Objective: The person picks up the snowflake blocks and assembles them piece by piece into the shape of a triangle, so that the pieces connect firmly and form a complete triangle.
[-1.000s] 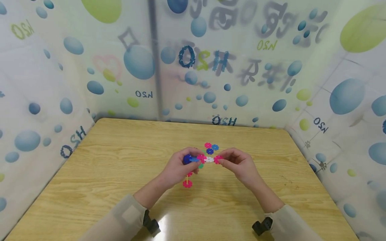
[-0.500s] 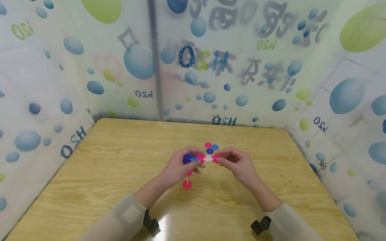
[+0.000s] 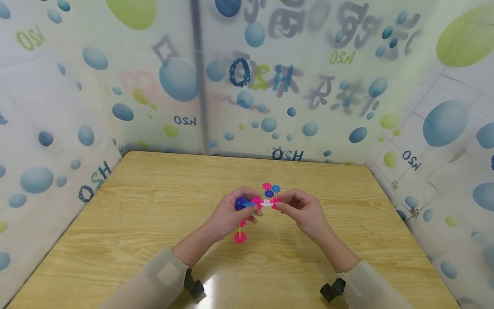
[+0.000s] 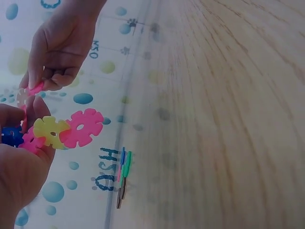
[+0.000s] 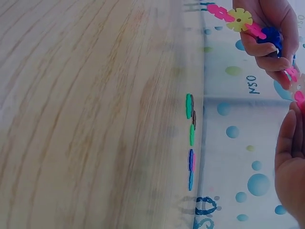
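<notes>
Over the middle of the table, my left hand [image 3: 225, 214] grips a linked chain of notched plastic snowflake discs. A dark blue disc [image 3: 240, 203] shows between its thumb and fingers, with light blue and pink ones beside it. From underneath, a yellow disc [image 4: 51, 131] and an end pink disc [image 4: 84, 128] stick out in the left wrist view. A white disc [image 3: 266, 203] spans the gap between the hands. My right hand [image 3: 306, 212] pinches the pink disc [image 3: 274, 202] at the white one's right side. Fingers hide part of the chain.
Just beyond the hands, loose pink [image 3: 266, 186], light blue [image 3: 275, 189] and dark blue [image 3: 269, 194] discs lie on the wooden table [image 3: 162, 184]. Green discs [image 5: 188, 106] and brown ones lie there too, in the right wrist view. A patterned curtain [image 3: 154, 124] borders the table.
My right hand has moved slightly left, bringing its pink disc up against the white disc; a second ago it sat farther right. The left hand has hardly moved.
</notes>
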Tool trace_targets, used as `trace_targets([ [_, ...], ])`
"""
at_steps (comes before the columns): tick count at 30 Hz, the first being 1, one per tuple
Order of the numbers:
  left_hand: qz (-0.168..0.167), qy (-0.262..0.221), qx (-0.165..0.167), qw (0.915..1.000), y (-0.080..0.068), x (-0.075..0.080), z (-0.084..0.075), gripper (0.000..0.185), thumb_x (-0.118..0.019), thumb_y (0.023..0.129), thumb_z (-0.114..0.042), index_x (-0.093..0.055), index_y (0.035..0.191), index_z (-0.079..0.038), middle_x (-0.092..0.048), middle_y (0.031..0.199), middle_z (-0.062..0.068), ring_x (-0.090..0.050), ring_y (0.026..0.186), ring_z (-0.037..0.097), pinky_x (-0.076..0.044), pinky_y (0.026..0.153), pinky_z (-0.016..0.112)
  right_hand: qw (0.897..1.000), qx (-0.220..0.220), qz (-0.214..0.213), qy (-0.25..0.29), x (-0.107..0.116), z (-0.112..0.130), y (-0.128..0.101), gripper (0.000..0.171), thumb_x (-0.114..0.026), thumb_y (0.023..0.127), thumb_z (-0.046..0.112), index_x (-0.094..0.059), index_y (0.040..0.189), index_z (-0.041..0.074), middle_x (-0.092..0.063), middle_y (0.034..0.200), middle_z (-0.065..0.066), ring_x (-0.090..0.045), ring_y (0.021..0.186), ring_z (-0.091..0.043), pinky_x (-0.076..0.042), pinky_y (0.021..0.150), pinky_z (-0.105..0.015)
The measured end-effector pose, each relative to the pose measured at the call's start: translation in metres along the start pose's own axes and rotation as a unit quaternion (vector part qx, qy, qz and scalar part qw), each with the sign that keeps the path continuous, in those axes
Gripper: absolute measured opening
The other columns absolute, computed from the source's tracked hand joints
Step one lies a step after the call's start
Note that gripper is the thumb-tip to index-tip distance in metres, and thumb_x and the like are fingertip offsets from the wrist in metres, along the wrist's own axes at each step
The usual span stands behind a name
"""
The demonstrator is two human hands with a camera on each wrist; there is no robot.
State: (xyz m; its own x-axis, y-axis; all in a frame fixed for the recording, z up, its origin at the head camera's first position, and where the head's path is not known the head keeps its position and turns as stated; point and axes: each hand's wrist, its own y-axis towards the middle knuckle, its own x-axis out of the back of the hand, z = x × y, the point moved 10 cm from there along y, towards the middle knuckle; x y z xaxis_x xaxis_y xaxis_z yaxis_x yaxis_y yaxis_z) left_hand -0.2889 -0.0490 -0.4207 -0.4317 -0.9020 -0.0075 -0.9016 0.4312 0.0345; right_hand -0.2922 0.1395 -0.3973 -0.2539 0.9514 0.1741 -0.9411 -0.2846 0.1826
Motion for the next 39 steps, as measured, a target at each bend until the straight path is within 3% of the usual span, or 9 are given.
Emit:
trace_targets([
  [6,-0.009,-0.005,0.011,0.9999,-0.001,0.002,0.003,0.036,-0.073,0.107,-0.014,-0.065,0.142,-0.013,-0.07,0.13,0.017,-0.077,0.111,0.026,-0.067,0.095,0.039,1.0,-0.011,0.005,-0.012,-0.002,-0.004,0.0,0.024,-0.078,0.103,0.012,-0.075,0.125,0.003,-0.076,0.111,0.005,-0.073,0.093,-0.019,-0.065,0.087,-0.027],
  [13,-0.014,-0.006,0.019,0.9997,0.001,0.004,0.007,0.036,-0.072,0.108,-0.015,-0.065,0.143,-0.012,-0.071,0.13,0.017,-0.077,0.114,0.028,-0.066,0.096,0.04,0.999,-0.036,0.004,-0.029,0.006,-0.016,0.005,0.031,-0.075,0.106,0.023,-0.074,0.131,0.005,-0.076,0.114,0.002,-0.071,0.104,-0.04,-0.064,0.09,-0.031],
  [18,-0.021,-0.008,0.018,0.9996,0.001,0.009,0.007,0.036,-0.071,0.108,-0.017,-0.065,0.143,-0.011,-0.071,0.131,0.025,-0.074,0.121,0.043,-0.067,0.095,0.039,0.999,-0.046,-0.006,-0.028,0.018,-0.025,0.011,0.037,-0.07,0.11,0.027,-0.071,0.133,-0.001,-0.076,0.109,0.002,-0.072,0.105,-0.034,-0.064,0.093,-0.036],
  [21,-0.029,-0.009,0.013,0.9995,0.0,0.013,0.005,0.035,-0.072,0.108,-0.019,-0.066,0.142,-0.012,-0.071,0.129,0.024,-0.073,0.122,0.048,-0.067,0.094,0.039,0.998,-0.053,-0.005,-0.027,0.021,-0.032,0.017,0.036,-0.07,0.11,0.027,-0.072,0.132,-0.001,-0.076,0.112,-0.009,-0.073,0.102,-0.026,-0.065,0.093,-0.038],
  [26,-0.041,-0.013,0.008,0.9991,-0.002,0.02,0.002,0.038,-0.073,0.107,-0.019,-0.064,0.143,-0.009,-0.071,0.128,0.016,-0.077,0.114,0.036,-0.067,0.093,0.038,0.993,-0.097,0.035,-0.051,0.012,-0.058,0.03,0.029,-0.07,0.109,0.025,-0.074,0.127,0.002,-0.074,0.12,-0.022,-0.072,0.101,-0.02,-0.064,0.092,-0.036],
  [29,-0.041,-0.016,0.006,0.999,-0.002,0.022,0.001,0.04,-0.072,0.108,-0.018,-0.062,0.145,-0.006,-0.07,0.129,0.016,-0.078,0.111,0.027,-0.067,0.093,0.038,0.987,-0.127,0.068,-0.077,0.001,-0.074,0.037,0.022,-0.072,0.108,0.023,-0.074,0.118,0.004,-0.075,0.114,-0.017,-0.07,0.099,-0.02,-0.062,0.09,-0.034],
  [32,-0.039,-0.02,0.004,0.999,-0.002,0.023,0.002,0.04,-0.071,0.108,-0.017,-0.062,0.145,-0.006,-0.07,0.13,0.016,-0.078,0.111,0.028,-0.067,0.093,0.037,0.979,-0.145,0.093,-0.111,-0.008,-0.083,0.042,0.02,-0.074,0.106,0.026,-0.074,0.113,0.008,-0.073,0.109,-0.008,-0.066,0.099,-0.021,-0.059,0.088,-0.033],
  [36,-0.041,-0.022,0.008,0.9989,-0.003,0.024,0.002,0.037,-0.071,0.109,-0.016,-0.063,0.144,-0.008,-0.07,0.13,0.016,-0.076,0.116,0.035,-0.067,0.093,0.037,0.971,-0.157,0.113,-0.139,-0.017,-0.089,0.049,0.021,-0.075,0.105,0.029,-0.076,0.118,0.012,-0.072,0.113,-0.004,-0.064,0.103,-0.022,-0.058,0.089,-0.034],
  [39,-0.042,-0.021,0.01,0.9989,-0.003,0.024,0.002,0.038,-0.071,0.109,-0.016,-0.063,0.144,-0.008,-0.07,0.131,0.016,-0.077,0.115,0.033,-0.067,0.093,0.037,0.967,-0.165,0.129,-0.148,-0.022,-0.093,0.053,0.021,-0.074,0.105,0.027,-0.075,0.119,0.01,-0.072,0.115,-0.006,-0.065,0.103,-0.023,-0.058,0.09,-0.034],
])
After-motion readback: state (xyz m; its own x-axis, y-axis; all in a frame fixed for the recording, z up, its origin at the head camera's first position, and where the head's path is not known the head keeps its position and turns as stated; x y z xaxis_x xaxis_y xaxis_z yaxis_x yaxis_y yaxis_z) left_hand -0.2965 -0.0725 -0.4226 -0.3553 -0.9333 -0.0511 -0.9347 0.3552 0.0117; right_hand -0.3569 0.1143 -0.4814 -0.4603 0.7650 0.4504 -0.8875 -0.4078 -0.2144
